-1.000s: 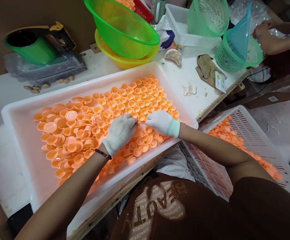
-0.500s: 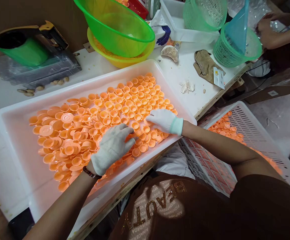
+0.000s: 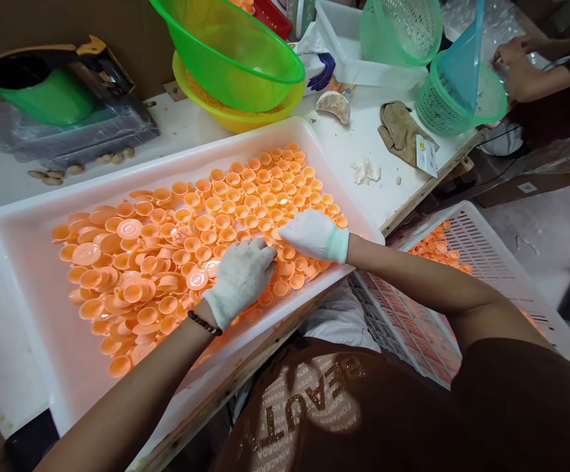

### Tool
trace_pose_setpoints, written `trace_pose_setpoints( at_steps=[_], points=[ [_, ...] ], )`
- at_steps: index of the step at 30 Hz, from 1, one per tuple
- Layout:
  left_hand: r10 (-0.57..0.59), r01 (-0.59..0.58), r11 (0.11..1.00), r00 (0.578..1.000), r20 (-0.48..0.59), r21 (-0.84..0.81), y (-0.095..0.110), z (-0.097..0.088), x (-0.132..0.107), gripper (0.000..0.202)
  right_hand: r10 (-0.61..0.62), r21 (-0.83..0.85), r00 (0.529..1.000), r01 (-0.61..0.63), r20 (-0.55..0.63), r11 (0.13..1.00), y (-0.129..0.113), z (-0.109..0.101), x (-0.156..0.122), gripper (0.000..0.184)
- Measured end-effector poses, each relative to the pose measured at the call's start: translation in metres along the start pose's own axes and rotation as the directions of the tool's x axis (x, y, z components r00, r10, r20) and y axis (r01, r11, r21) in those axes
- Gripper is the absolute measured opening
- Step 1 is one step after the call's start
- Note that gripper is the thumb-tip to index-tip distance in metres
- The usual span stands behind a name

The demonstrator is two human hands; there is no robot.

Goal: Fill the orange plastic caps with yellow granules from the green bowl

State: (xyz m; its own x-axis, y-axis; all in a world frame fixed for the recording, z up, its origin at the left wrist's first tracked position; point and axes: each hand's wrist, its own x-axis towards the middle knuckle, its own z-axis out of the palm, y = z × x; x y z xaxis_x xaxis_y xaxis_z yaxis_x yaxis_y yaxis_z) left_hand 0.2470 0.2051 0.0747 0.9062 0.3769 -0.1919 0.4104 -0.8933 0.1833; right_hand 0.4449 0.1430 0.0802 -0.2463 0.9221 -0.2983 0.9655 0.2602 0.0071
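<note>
- Both hands wear white knit gloves. Left hand [image 3: 243,278] and right hand [image 3: 314,235] lie palm down on the orange caps [image 3: 167,262], toward 5 o'clock of the white tray [image 3: 29,216]
- How open are they?
- Left hand's fingers are loosely bent, with the tips down among the caps at its 1 o'clock. Right hand's fingers curl toward its 9 o'clock, onto the caps as well. Whether either hand pinches a cap I cannot tell, since the gloved fingertips hide it
- Any change from half a second ago?
- Yes. The left hand then lay lower and farther off, fingers spread flat, with a clear stretch of caps between the two hands. It has since come up toward 1 o'clock, and its fingertips are now just beside the right hand's. The right hand has barely shifted. A dark bead bracelet [image 3: 204,323] shows on the left wrist
- And the caps themselves?
- They cover the tray's middle: tidy mouth-up rows from the centre toward 1 o'clock, a loose jumble with a few larger discs toward 9 o'clock. Bare tray floor shows at 7 o'clock
- What's around the tray?
- At 12 o'clock a green bowl [image 3: 230,52] sits nested in a yellow bowl [image 3: 236,118]. At 2 o'clock a brown cloth [image 3: 403,131] lies on the table. Farther out the same way, a blue funnel [image 3: 462,59] stands in a green basket [image 3: 437,108], with a co-worker's hand [image 3: 513,62] near it. At 4 o'clock, off the table edge, a white slatted crate [image 3: 486,249] holds more orange caps
</note>
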Motion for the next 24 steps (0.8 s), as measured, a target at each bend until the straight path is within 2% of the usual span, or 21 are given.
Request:
trace_pose_setpoints(
  at_steps=[2,4,6,9,12,15,17,19,21,24],
  points=[
    [0.018,-0.018,1.000,0.999,-0.030,0.001,-0.002,0.009,0.004,0.024,0.040,0.040,0.999,-0.039,-0.015,0.998,0.006,-0.003,-0.002,0.028],
    [0.024,-0.022,1.000,0.994,-0.109,0.019,-0.005,0.019,0.003,0.024,0.090,0.114,0.996,-0.090,0.001,0.989,0.012,-0.006,-0.003,0.029],
    [0.011,-0.002,0.999,0.977,-0.215,0.043,-0.007,0.025,0.000,0.023,0.138,0.208,0.987,-0.152,0.080,0.966,0.017,-0.008,-0.002,0.027],
    [-0.023,0.023,1.000,0.943,-0.331,-0.006,-0.004,0.026,-0.001,0.023,0.229,0.277,0.948,-0.286,0.221,0.917,0.022,-0.012,0.001,0.023],
    [0.023,-0.039,0.998,0.955,-0.294,-0.048,0.005,0.020,0.007,0.023,0.317,0.249,0.930,-0.357,0.184,0.901,0.029,-0.016,-0.004,0.027],
    [0.152,-0.148,0.988,0.978,-0.144,0.040,0.010,0.011,0.019,0.019,0.239,0.247,0.961,-0.267,0.138,0.931,0.036,-0.019,-0.017,0.025],
    [0.162,-0.156,0.984,0.984,-0.071,0.085,0.010,0.006,0.025,0.018,0.166,0.236,0.972,-0.203,0.164,0.950,0.037,-0.016,-0.027,0.021],
    [0.107,-0.100,0.991,0.991,-0.084,0.088,0.008,0.003,0.027,0.019,0.141,0.191,0.975,-0.173,0.172,0.966,0.032,-0.010,-0.033,0.021],
    [0.057,-0.049,0.997,0.988,-0.141,0.058,0.008,0.001,0.023,0.022,0.110,0.118,0.986,-0.124,0.122,0.985,0.024,-0.001,-0.035,0.024],
    [0.073,-0.073,0.997,0.991,-0.112,0.007,0.014,-0.001,0.012,0.025,-0.006,0.008,0.998,0.005,0.068,1.000,0.015,0.010,-0.036,0.026]
  ],
)
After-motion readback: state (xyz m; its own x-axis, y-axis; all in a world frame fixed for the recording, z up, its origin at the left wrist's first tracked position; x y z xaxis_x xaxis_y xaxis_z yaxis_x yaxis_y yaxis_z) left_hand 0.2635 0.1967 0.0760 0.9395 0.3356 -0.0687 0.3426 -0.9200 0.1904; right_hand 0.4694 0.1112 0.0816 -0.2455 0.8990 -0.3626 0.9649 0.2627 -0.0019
